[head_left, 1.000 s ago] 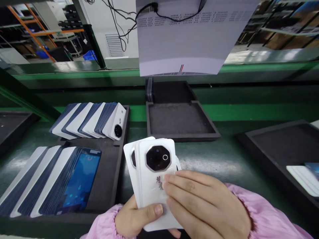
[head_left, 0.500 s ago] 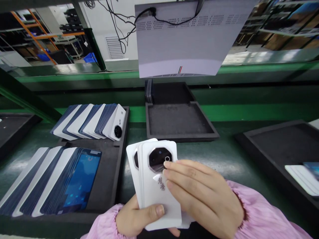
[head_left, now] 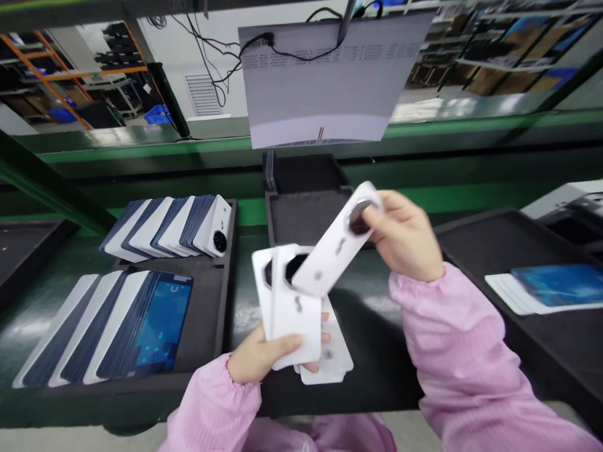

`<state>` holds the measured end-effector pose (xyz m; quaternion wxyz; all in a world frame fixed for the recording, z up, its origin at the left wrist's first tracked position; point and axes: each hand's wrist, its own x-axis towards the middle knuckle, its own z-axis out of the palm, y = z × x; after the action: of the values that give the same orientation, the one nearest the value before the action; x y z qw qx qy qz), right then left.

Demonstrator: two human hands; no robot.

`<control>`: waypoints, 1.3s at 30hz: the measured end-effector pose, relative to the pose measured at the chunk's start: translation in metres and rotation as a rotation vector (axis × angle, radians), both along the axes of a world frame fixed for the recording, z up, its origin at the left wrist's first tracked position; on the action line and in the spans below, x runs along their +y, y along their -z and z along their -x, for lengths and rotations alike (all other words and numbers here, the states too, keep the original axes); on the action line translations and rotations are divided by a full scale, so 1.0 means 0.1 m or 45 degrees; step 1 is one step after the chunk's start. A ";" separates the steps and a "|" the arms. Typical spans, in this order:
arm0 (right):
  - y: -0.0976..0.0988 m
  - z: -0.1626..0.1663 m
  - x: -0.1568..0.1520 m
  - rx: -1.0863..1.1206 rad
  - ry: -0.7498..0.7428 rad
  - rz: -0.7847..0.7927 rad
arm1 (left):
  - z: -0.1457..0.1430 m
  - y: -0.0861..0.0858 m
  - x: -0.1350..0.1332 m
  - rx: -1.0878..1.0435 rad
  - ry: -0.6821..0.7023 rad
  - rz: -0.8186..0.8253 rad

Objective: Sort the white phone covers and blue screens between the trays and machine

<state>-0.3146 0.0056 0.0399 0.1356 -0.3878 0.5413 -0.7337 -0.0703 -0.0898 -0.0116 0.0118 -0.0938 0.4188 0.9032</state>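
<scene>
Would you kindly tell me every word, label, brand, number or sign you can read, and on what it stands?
None is legible.
White card in the right hand: dark marks, blurred.
Front white card in the left hand: dark marks, blurred.
End white card in the rear row: marks too small.
Left blue card: pale marks, too small.
Grey panel: dark and red slanted stripes, no letters.

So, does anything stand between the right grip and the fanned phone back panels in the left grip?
Yes: the white phone back panel in the right grip. From this view, its lower end overlaps the front fanned panel; contact is unclear.
</scene>
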 end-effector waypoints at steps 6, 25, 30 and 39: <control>0.06 -0.06 0.21 -0.286 -0.012 -0.012 | -0.07 -0.10 -0.07 0.055 -0.308 0.131; 0.57 -0.25 0.04 -0.463 -0.435 0.029 | -0.10 -0.09 -0.02 -0.007 -0.174 0.113; 0.74 -0.33 -0.02 -0.487 -0.466 -0.033 | -0.07 -0.06 -0.02 -0.026 -0.230 0.096; 0.76 -0.21 0.08 -0.405 -0.405 -0.078 | -0.06 -0.09 -0.01 -0.047 -0.274 0.082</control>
<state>-0.2936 0.0135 -0.0358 0.3448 -0.3434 0.4673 -0.7381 -0.0642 -0.0908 -0.0027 -0.0805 -0.1550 0.4349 0.8834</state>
